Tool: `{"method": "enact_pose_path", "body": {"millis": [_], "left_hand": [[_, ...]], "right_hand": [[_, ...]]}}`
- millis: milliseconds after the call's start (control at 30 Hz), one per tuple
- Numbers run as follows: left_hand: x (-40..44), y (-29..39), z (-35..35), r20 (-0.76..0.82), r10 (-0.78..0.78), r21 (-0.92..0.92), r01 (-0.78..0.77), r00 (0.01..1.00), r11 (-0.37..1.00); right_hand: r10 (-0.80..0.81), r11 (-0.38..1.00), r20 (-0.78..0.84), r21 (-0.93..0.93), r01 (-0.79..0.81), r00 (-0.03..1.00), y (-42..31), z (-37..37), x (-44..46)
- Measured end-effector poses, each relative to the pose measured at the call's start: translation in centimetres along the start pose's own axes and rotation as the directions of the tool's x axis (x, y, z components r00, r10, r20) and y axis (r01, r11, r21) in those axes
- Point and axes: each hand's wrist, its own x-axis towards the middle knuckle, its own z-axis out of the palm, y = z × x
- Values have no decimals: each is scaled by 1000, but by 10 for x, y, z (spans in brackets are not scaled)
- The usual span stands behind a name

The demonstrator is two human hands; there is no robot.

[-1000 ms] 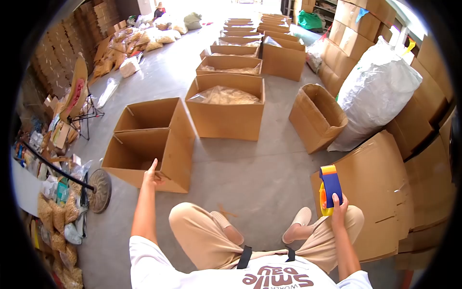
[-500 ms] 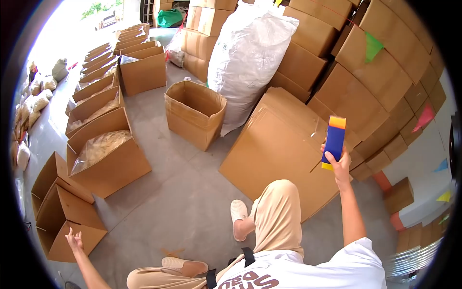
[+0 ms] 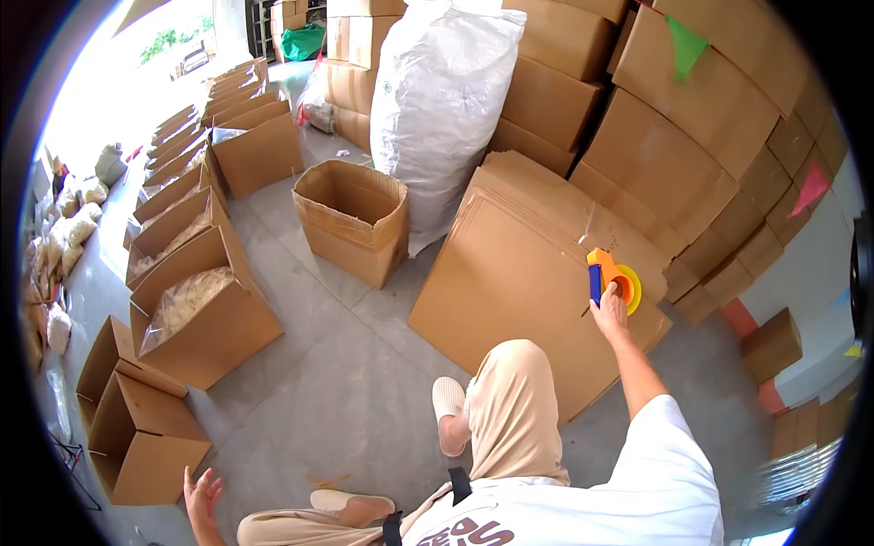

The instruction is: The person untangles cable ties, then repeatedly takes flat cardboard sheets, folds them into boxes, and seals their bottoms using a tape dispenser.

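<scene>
My right hand (image 3: 610, 308) grips a tape dispenser (image 3: 596, 280) with a blue and orange body and a yellow-rimmed roll, held above the stack of flat cardboard (image 3: 510, 300). At the lower left my left hand (image 3: 202, 496) has its fingers spread and holds nothing. Just beyond it stand open empty-looking boxes (image 3: 168, 455), apart from the fingers. A larger open box (image 3: 223, 337) behind them holds a clear bag of pale contents.
Rows of open boxes (image 3: 259, 155) run to the back left. A narrow open carton (image 3: 355, 241) stands beside a tall white sack (image 3: 442, 118). Stacked closed boxes (image 3: 655, 164) line the right. Filled bags (image 3: 77, 223) lie far left.
The view has swung right. My left hand has come off the near box and stands apart from it. My right hand has moved out over the flat cardboard, turning the tape dispenser.
</scene>
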Motion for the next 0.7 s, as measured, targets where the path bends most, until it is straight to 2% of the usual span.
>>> {"method": "enact_pose_path", "body": {"millis": [33,100,133,167,233,267,300,367,433,467,533,567,633,667,700], "left_hand": [[-8,5,2,-2,6,8,-6,1000,1000],[-24,12,7,-11,36,9,-36,999,999],[-33,19,15,-12,41,18,-41,999,999],[-40,27,26,10,66,59,-66,998,996],[-59,47,60,27,97,98,-100,995,990],[-69,59,84,82,156,153,-167,984,974],[-79,70,108,141,209,203,-235,968,951],[-90,83,151,337,326,261,-421,883,869],[-110,94,221,450,465,232,-603,762,763],[-118,97,254,530,531,220,-712,661,667],[-141,102,323,680,534,297,-854,503,427],[-139,91,354,767,576,171,-956,282,240],[-152,81,417,872,485,3,-993,61,119],[-146,67,449,884,460,-73,-997,-79,-32],[-147,59,477,884,444,-119,-990,-142,-79]], "right_hand": [[4,1000,4,8,-4,1000,3,7,0],[-172,985,-233,-35,169,957,9,17,-4],[-194,981,-279,-28,194,941,8,15,-4],[-188,982,-276,-19,190,942,8,10,-3],[8,993,-56,114,-2,998,-5,-20,-6],[34,991,-131,132,-17,991,-6,-24,-9],[34,990,-131,139,-16,991,-6,-29,-15],[14,985,-227,171,26,974,-8,-45,-33],[-13,982,-170,182,44,985,-24,-77,-64],[-39,980,-157,184,68,987,-34,-91,-82],[-99,970,-152,204,129,983,-52,-111,-119],[-115,962,-154,229,148,981,-59,-115,-135],[-167,948,-103,257,188,981,-72,-128,-165],[-198,941,-110,258,220,974,-76,-130,-178],[-229,933,-119,256,252,966,-80,-134,-189]]}}
